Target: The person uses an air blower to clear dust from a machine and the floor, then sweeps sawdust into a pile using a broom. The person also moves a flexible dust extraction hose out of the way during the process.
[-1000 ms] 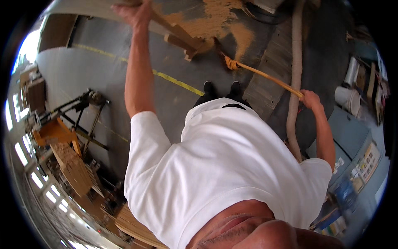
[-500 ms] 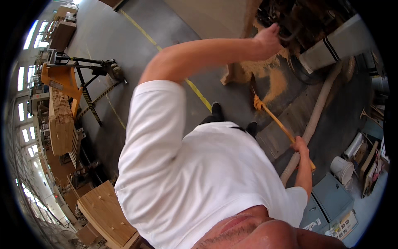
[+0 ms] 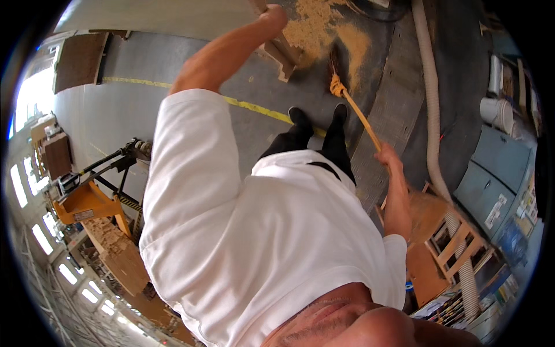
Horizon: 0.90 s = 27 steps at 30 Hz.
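Note:
My right hand [image 3: 388, 155] is closed round the wooden handle of a broom [image 3: 361, 118]. The handle slants away to an orange binding, and the dark bristles rest on the floor beside loose sawdust [image 3: 354, 45]. My left arm reaches far forward. At its end my left hand [image 3: 273, 18] is curled at the edge of a large upright wooden panel [image 3: 281, 52], seemingly gripping it; part of its fingers is hidden.
A ribbed hose [image 3: 429, 75] runs along the floor on the right, past a wooden frame [image 3: 454, 248] and grey-blue cabinets [image 3: 491, 173]. A white bucket [image 3: 497, 113] is by them. Left stand a yellow-orange pallet truck [image 3: 87, 202] and stacked boards [image 3: 118, 254]. Yellow tape [image 3: 254, 108] marks the floor.
The view has turned, so machinery at the upper right has left it. My left hand has gone from beside that machinery to the panel's edge. The broom stays in my right hand.

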Available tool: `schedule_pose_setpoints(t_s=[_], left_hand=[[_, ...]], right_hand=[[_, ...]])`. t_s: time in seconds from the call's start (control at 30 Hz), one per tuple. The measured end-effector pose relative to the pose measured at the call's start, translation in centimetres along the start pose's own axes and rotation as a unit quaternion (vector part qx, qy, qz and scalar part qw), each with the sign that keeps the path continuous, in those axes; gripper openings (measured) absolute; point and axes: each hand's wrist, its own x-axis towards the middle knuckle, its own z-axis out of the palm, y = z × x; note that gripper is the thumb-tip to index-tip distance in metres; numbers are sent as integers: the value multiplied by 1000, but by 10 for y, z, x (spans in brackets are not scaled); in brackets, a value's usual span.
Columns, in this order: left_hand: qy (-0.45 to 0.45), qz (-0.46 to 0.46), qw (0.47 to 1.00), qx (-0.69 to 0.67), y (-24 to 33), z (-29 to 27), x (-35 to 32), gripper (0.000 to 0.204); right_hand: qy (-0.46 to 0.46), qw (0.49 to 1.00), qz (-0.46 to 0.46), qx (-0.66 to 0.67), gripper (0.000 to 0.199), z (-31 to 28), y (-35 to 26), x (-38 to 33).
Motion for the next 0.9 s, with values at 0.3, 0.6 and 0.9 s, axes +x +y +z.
schedule_pose_setpoints(t_s=[0.3, 0.6, 0.9], left_hand=[[-93, 89, 992, -7, 59, -17, -100, 31], [-161, 14, 985, -59, 139, -17, -221, 18], [-343, -36, 920, -188, 179, -10, -329, 26]], right_hand=[[8, 999, -10, -33, 39, -11, 10, -8], [26, 988, -61, -140, 37, -57, 59, 14], [11, 972, -93, -215, 42, -116, 77, 46]])
